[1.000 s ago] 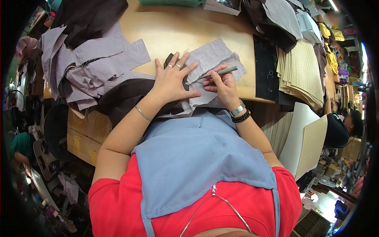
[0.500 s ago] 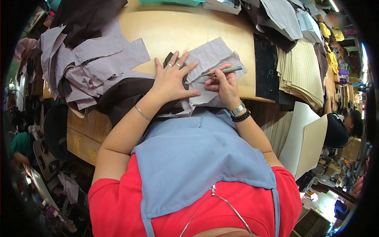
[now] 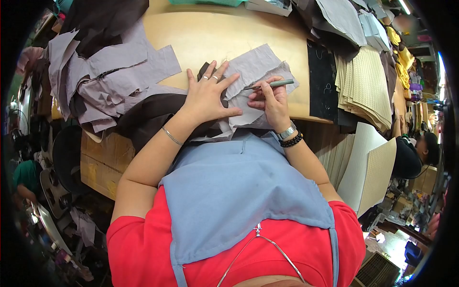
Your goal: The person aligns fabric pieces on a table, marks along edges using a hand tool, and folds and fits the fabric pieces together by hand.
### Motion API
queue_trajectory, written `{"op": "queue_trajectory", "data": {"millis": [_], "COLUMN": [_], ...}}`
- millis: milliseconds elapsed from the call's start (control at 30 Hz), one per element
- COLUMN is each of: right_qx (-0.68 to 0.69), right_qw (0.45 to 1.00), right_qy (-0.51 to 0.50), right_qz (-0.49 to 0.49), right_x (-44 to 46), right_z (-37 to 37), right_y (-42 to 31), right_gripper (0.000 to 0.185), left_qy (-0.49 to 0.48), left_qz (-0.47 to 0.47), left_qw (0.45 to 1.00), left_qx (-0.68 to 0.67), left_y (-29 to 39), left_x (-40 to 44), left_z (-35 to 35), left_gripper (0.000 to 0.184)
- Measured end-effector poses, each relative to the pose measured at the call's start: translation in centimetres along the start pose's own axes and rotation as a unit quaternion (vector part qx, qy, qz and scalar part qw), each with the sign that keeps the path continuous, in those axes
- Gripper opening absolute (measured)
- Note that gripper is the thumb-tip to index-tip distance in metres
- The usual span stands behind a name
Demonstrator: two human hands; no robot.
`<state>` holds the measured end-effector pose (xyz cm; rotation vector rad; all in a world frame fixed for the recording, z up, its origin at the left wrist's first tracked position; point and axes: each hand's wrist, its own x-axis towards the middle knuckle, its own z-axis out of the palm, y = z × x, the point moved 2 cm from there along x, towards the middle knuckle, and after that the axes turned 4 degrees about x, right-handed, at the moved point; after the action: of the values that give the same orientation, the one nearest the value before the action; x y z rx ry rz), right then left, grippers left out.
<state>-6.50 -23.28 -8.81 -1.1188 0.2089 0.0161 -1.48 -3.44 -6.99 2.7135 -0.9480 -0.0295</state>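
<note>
My left hand (image 3: 206,98) lies flat with fingers spread, pressing on dark brown material and the edge of a grey sheet. Pinched in my right hand (image 3: 271,103) is a slim grey-green pen-like tool (image 3: 281,83), its thin dark tip pointing left at the sheet's surface. The wrinkled grey sheet (image 3: 253,62) lies on the table in front of me, with a raised or torn-looking edge running across it near the tip. A dark brown piece (image 3: 153,107) bunches beside my left forearm and goes partly under that hand. Whether the tip touches the sheet is hard to tell.
A heap of grey sheets (image 3: 110,71) and dark material (image 3: 105,21) covers the table's left. To the right are a black strip (image 3: 322,81) and stacked cream textured sheets (image 3: 363,88). A green basket (image 3: 208,2) stands at the back. Other people sit at both sides.
My right hand and the pen-like tool have shifted very slightly. The left hand stays in place on the material.
</note>
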Motion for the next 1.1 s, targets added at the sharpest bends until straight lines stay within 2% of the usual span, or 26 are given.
{"op": "queue_trajectory", "data": {"millis": [1100], "right_qx": [-0.002], "right_qw": [1.0], "right_qy": [-0.007], "right_qz": [0.004], "right_x": [0.33], "right_z": [-0.22], "right_y": [0.46], "right_gripper": [0.016], "left_qy": [0.005], "left_qz": [0.001], "left_qw": [1.0], "left_qx": [-0.003], "left_y": [0.02], "left_x": [-0.01], "left_z": [0.0], "left_gripper": [0.094]}}
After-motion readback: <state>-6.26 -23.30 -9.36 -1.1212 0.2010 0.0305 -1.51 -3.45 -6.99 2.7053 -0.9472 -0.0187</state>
